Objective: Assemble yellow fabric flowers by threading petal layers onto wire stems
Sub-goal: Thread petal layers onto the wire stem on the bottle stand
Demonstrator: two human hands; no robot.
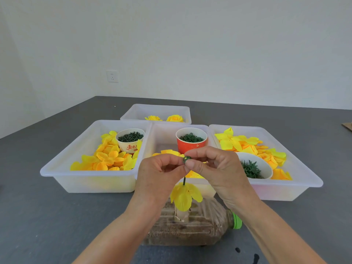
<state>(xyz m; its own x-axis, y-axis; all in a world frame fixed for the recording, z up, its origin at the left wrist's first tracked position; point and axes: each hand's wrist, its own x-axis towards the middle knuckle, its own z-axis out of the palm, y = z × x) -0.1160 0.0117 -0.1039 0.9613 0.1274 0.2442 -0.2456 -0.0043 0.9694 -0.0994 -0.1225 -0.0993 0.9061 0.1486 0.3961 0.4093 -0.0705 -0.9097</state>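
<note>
Green ring (186, 159): pinched between fingers of left hand (162, 174) and right hand (215, 168), centre frame, above stem (184, 181).
Petal layer (185, 195): threaded on stem, below hands.
Bottle (190, 225): lower centre, lying on tabletop (57, 216); likely steadies stem upright.

- Three white trays (91, 175) side by side wall off the far side beyond the bottle (190, 231)
- Cups (191, 142) stand up inside the trays
- Bare grey table (47, 216) lies open left and right of the bottle
</note>
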